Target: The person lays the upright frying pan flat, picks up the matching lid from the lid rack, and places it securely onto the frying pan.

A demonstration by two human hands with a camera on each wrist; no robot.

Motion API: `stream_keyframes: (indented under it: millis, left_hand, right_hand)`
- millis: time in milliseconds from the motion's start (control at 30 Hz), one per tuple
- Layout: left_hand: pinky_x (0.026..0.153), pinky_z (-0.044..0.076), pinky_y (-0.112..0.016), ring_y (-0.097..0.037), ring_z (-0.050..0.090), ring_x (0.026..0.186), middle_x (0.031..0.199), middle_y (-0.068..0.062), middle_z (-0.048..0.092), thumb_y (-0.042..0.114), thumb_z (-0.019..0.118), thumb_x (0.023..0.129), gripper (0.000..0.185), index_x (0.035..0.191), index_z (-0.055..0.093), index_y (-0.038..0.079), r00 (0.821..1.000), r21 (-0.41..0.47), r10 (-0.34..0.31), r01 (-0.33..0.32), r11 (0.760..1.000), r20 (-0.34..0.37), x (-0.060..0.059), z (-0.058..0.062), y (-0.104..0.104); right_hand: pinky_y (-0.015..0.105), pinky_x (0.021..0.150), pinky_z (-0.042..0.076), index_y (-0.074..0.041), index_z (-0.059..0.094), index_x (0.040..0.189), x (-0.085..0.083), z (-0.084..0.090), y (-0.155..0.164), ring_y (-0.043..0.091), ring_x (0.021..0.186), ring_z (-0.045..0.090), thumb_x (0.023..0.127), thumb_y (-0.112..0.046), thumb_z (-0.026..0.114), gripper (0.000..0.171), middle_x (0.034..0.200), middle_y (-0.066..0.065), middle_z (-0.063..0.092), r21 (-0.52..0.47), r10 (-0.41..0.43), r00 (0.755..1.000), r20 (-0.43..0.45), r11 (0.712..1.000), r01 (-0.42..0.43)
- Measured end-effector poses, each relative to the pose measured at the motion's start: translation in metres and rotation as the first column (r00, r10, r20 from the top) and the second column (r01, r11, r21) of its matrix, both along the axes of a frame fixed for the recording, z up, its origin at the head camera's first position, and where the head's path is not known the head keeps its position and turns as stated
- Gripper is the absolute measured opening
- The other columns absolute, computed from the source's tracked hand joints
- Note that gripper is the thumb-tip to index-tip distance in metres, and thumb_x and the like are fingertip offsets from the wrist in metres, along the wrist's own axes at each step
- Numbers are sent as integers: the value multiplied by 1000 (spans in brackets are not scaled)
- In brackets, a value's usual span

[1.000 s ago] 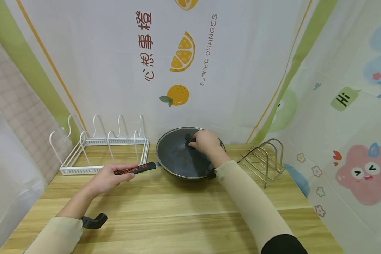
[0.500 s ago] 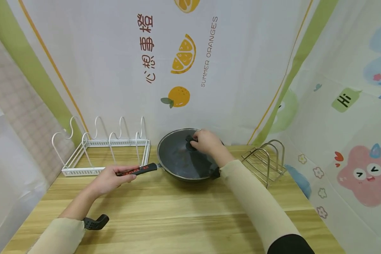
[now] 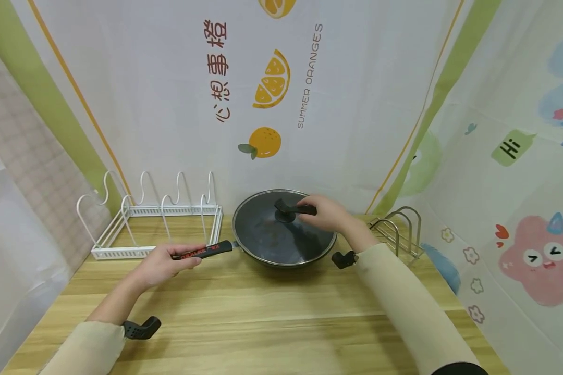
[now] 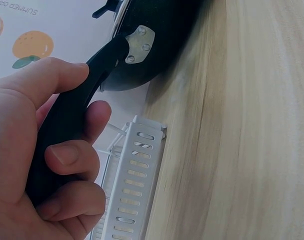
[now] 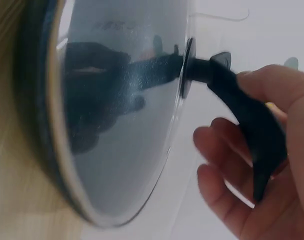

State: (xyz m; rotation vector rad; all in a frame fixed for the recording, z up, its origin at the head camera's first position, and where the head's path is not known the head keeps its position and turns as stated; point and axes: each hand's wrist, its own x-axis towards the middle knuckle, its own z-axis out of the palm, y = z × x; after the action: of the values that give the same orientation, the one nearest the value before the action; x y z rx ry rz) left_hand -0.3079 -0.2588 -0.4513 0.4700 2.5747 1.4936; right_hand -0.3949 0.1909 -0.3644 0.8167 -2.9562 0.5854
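A dark pan (image 3: 262,256) stands at the back middle of the wooden table (image 3: 262,312), with a glass lid (image 3: 267,234) on it. My left hand (image 3: 161,264) grips the pan's long black handle (image 3: 208,251), which has red lettering. In the left wrist view the fingers (image 4: 67,155) curl round the handle (image 4: 72,115) near the pan's riveted joint (image 4: 139,42). My right hand (image 3: 328,213) holds the end of the lid's black handle (image 3: 293,209), which points right. In the right wrist view the thumb lies over the handle (image 5: 242,105) and the fingers (image 5: 217,145) curl loosely beneath it, beside the lid (image 5: 122,110).
A white wire rack (image 3: 155,229) stands left of the pan, close to my left hand, its slotted rail (image 4: 134,185) beside the handle. A steel wire rack (image 3: 399,232) stands right of the pan. The pan's short side handle (image 3: 344,259) sticks out toward it. Printed cloth walls enclose the table.
My right hand has slid to the right along the lid handle, which now points right. The right forearm moved right too, uncovering the pan's short side handle. The left hand stayed put.
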Motion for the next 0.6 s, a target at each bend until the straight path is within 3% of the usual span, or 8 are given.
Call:
stream_keyframes:
  millis: [133, 267, 367, 467, 600]
  left_hand:
    - [53, 41, -25, -7, 45, 61, 99, -15, 76, 22, 82, 101, 47, 145, 73, 9, 1000, 19, 3, -3, 1000, -3, -1, -1, 0]
    - [52, 41, -25, -7, 45, 60, 97, -11, 73, 22, 82, 100, 48, 145, 73, 9, 1000, 26, 7, -7, 1000, 2, 0, -1, -1]
    - [52, 41, -25, -8, 44, 60, 95, -7, 70, 22, 83, 100, 48, 145, 73, 10, 1000, 24, 6, -6, 1000, 5, 0, -1, -1]
    - [52, 41, -25, -7, 44, 61, 93, -6, 68, 23, 83, 100, 48, 145, 73, 10, 1000, 19, 9, -9, 1000, -3, 1, -1, 0]
    - [52, 40, -25, -8, 44, 61, 91, -5, 67, 23, 83, 100, 48, 145, 73, 9, 1000, 10, 11, -11, 1000, -3, 2, 0, 0]
  right_hand:
    - [57, 116, 51, -10, 66, 150, 8, -1, 15, 37, 138, 64, 109, -29, 69, 45, 151, 16, 66, -88, -5, 1000, 26, 996, 7]
    - [58, 117, 50, -11, 64, 153, 15, -4, 26, 38, 142, 61, 111, -32, 68, 47, 158, 16, 61, -137, -23, 999, 38, 990, 28]
    - [53, 102, 56, -12, 64, 154, 21, -7, 33, 33, 117, 69, 112, -33, 67, 48, 158, 16, 61, -173, -34, 998, 46, 984, 42]
    - [44, 83, 55, -13, 63, 155, 25, -9, 37, 26, 89, 65, 112, -34, 66, 48, 157, 17, 61, -216, -43, 997, 63, 975, 56]
    - [38, 74, 55, -14, 60, 157, 26, -15, 41, 28, 82, 68, 112, -37, 66, 51, 149, 18, 65, -274, -42, 994, 105, 959, 70]
